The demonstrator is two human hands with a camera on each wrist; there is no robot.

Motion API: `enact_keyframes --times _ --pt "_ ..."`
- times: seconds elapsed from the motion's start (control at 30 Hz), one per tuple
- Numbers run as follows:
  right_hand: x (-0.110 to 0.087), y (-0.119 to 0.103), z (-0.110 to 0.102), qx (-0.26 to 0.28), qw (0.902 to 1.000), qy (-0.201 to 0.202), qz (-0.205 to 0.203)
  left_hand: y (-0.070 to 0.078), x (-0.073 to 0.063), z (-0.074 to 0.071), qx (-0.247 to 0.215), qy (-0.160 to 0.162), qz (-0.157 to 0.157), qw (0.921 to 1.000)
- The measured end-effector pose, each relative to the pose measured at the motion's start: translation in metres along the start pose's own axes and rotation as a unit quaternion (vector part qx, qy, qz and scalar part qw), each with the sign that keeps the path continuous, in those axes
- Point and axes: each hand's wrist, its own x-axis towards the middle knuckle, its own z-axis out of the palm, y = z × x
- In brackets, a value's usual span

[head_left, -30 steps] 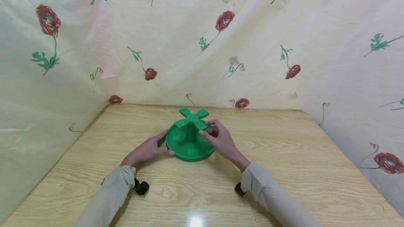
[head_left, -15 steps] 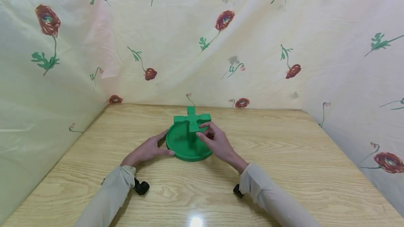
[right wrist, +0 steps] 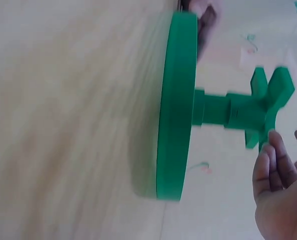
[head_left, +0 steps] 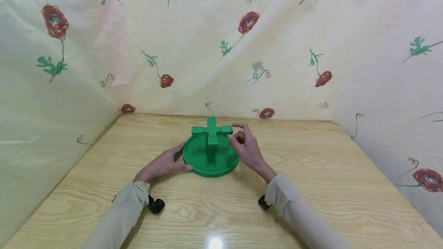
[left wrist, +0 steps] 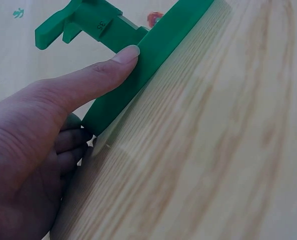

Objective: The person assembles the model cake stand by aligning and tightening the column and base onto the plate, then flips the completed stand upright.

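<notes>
A green stand has a round rimmed base [head_left: 211, 170], a central post [right wrist: 216, 109] and a cross-shaped top [head_left: 212, 130] with block-ended arms. It stands upright on the table. My left hand [head_left: 166, 163] holds the base's left edge, thumb at the front and fingers round the far side. In the left wrist view the thumb presses against the rim, and a "35" shows on the green top. At the cross's right arm, my right hand [head_left: 247, 147] has its thumb and index finger apart. The right wrist view shows its fingertips [right wrist: 272, 137] at that arm, apparently touching.
The wooden table [head_left: 214, 206] spreads around the stand. Behind it and at both sides hangs a cream cloth [head_left: 194, 41] printed with red flowers. Black camera mounts [head_left: 155, 205] sit at both wrists.
The cross top has turned from a diagonal stance to a straight one. My right hand has shifted from the front arm to the right arm. The left hand keeps its place.
</notes>
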Motion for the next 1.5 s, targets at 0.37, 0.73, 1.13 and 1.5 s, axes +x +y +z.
enact_keyframes --times 0.37,0.73,1.13,1.5 --pt "0.009 0.013 -0.009 -0.023 0.9976 -0.049 0.042 -0.001 0.001 0.0 0.001 -0.001 0.0 1.0" --pt "0.007 0.014 -0.01 -0.02 0.9965 -0.058 0.056 0.0 0.001 0.001 0.012 0.001 -0.01 0.9999" --pt "-0.001 -0.037 -0.013 -0.005 0.9948 -0.066 0.077 0.0 0.001 0.0 0.016 0.0 -0.015 0.9998" --pt "-0.008 -0.041 -0.007 -0.027 0.9958 -0.06 0.063 0.001 0.0 0.0 0.016 0.0 -0.022 0.9996"
